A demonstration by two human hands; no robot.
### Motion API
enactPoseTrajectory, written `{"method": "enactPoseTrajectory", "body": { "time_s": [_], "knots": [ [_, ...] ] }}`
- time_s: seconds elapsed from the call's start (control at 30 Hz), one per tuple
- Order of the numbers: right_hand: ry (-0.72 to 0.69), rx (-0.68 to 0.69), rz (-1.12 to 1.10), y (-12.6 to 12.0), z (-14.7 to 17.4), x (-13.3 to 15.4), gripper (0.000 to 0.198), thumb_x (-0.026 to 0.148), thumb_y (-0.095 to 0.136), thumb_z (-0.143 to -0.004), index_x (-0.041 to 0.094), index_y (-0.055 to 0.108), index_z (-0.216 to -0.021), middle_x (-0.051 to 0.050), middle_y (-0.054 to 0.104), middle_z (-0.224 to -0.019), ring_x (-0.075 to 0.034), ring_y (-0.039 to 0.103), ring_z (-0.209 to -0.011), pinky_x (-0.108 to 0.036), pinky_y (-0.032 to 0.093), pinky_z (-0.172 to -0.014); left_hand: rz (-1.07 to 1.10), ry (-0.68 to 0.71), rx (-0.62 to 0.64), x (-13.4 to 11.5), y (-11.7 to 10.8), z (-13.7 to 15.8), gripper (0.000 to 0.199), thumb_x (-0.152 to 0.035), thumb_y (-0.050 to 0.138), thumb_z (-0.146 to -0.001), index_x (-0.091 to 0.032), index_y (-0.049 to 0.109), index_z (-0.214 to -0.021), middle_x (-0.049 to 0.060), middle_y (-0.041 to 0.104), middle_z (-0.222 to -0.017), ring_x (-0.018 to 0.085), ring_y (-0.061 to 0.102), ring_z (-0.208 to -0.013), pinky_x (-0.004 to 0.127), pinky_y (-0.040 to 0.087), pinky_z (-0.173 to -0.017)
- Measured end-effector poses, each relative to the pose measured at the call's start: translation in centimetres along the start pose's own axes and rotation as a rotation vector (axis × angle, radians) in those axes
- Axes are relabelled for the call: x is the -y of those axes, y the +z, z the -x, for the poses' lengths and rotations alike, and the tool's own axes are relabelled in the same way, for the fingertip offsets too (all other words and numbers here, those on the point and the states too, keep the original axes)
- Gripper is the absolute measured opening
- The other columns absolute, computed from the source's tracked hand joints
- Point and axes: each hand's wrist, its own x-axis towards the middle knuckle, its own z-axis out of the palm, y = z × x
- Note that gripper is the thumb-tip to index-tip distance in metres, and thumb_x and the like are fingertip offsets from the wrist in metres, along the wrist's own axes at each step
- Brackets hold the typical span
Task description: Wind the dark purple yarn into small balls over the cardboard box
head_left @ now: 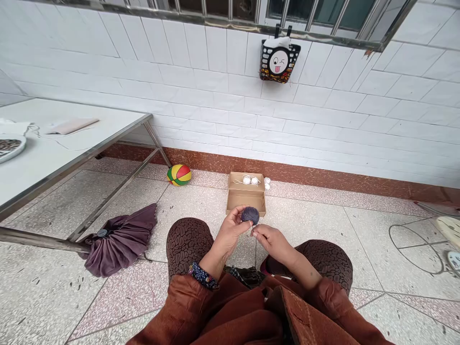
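Note:
A small ball of dark purple-grey yarn is gripped in the fingers of my left hand, just above my knees. Close below the ball, the thumb and fingers of my right hand are pinched together on what looks like the yarn's strand, which is too thin to see clearly. Beyond my hands, an open cardboard box lies on the floor. White balls of yarn with a loose strand are in its far half, by the lid.
Small white round things lie right of the box. A colourful ball sits near the wall. At left are a white-topped table and a folded purple umbrella. A black basket hangs from the window bars. A metal-framed stool is at right.

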Motion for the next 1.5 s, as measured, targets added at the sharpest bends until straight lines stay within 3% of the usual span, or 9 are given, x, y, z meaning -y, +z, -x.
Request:
{"method": "enactPoseTrajectory", "body": {
  "time_s": [0.17,0.33,0.47,0.63,0.87,1.03,1.13,1.33,1.5],
  "knots": [
    [-0.159,0.074,0.003,-2.3,0.0,3.5,0.026,0.032,0.045,-0.105,0.02,0.063,-0.089,-0.004,0.066,-0.082,-0.017,0.062,-0.078,-0.027,0.048,-0.073,-0.116,0.025,-0.148,0.4,-0.7,-0.7,0.049,-0.023,0.081,-0.063,-0.019,0.065,-0.109,0.004,0.069,-0.102,0.019,0.061,-0.094,0.031,0.044,-0.089],
    [-0.219,-0.032,-0.021,-5.9,-2.0,5.9,0.025,0.034,0.048,-0.104,0.021,0.066,-0.091,-0.004,0.065,-0.08,-0.016,0.061,-0.075,-0.027,0.047,-0.07,-0.179,-0.006,-0.089,0.7,-0.7,-0.4,0.05,-0.022,0.079,-0.064,-0.019,0.064,-0.111,0.004,0.067,-0.103,0.018,0.06,-0.093,0.03,0.044,-0.086],
    [-0.209,-0.116,-0.014,-7.1,-4.5,4.5,0.026,0.036,0.05,-0.103,0.022,0.067,-0.09,-0.004,0.067,-0.083,-0.017,0.062,-0.079,-0.028,0.048,-0.074,-0.207,-0.061,0.115,0.6,-0.2,0.3,0.057,-0.017,0.077,-0.065,-0.021,0.061,-0.12,0.004,0.062,-0.105,0.017,0.057,-0.089,0.029,0.043,-0.081],
    [-0.018,-0.235,-0.038,-4.4,-4.7,0.3,0.026,0.035,0.049,-0.102,0.022,0.066,-0.087,-0.004,0.068,-0.082,-0.019,0.063,-0.081,-0.029,0.048,-0.075,-0.067,-0.045,0.287,-0.3,0.3,1.2,0.073,-0.013,0.075,-0.065,-0.028,0.056,-0.134,0.005,0.059,-0.116,0.019,0.056,-0.102,0.031,0.042,-0.088],
    [0.073,-0.128,-0.048,0.0,-0.5,-0.8,0.025,0.031,0.043,-0.103,0.021,0.06,-0.088,-0.003,0.065,-0.081,-0.018,0.061,-0.075,-0.028,0.047,-0.071,-0.025,-0.024,0.047,-0.4,-0.1,0.3,0.049,-0.018,0.076,-0.066,-0.02,0.066,-0.114,0.006,0.066,-0.113,0.02,0.058,-0.105,0.032,0.041,-0.094],
    [-0.068,0.083,-0.042,-0.7,0.5,1.9,0.026,0.034,0.046,-0.103,0.021,0.06,-0.085,-0.002,0.065,-0.08,-0.017,0.061,-0.075,-0.027,0.047,-0.072,-0.17,0.028,-0.113,0.5,-1.0,-0.4,0.048,-0.022,0.077,-0.065,-0.019,0.065,-0.112,0.006,0.068,-0.108,0.02,0.06,-0.1,0.032,0.043,-0.092],
    [-0.147,0.108,-0.078,-2.5,0.3,4.0,0.027,0.036,0.049,-0.103,0.021,0.061,-0.085,-0.002,0.065,-0.078,-0.015,0.061,-0.073,-0.025,0.046,-0.07,-0.285,0.049,-0.13,0.7,-1.4,-0.4,0.049,-0.023,0.074,-0.067,-0.02,0.064,-0.115,0.007,0.065,-0.111,0.02,0.059,-0.1,0.031,0.044,-0.088],
    [-0.203,-0.065,-0.059,-6.8,-2.7,5.7,0.023,0.034,0.051,-0.103,0.021,0.066,-0.091,-0.003,0.068,-0.082,-0.016,0.063,-0.076,-0.026,0.046,-0.071,-0.376,0.04,0.03,0.7,-0.9,0.0,0.068,-0.017,0.072,-0.064,-0.022,0.055,-0.13,0.008,0.06,-0.117,0.02,0.057,-0.099,0.031,0.046,-0.084],
    [-0.083,-0.195,-0.005,-6.6,-5.0,2.8,0.024,0.034,0.05,-0.101,0.021,0.066,-0.088,-0.003,0.068,-0.082,-0.017,0.062,-0.077,-0.028,0.046,-0.072,-0.35,0.037,0.31,0.4,0.3,1.1,0.088,-0.011,0.074,-0.065,-0.028,0.043,-0.145,0.007,0.057,-0.115,0.02,0.057,-0.096,0.035,0.044,-0.088]
  ]
}}
